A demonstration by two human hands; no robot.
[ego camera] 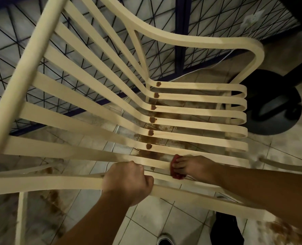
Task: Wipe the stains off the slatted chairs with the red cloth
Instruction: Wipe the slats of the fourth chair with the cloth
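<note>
While left hand (128, 181) clamps chair (191, 41), red cloth (176, 175) pinched under curled right hand (195, 167)

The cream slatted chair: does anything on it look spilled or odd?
Yes. Six brown stains sit in a row where the cream slatted chair bends, and a brown spill marks the pale tiled floor beneath.

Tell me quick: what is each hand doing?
Left hand: gripping the chair's near armrest.
Right hand: holding the red cloth on a slat.
</note>
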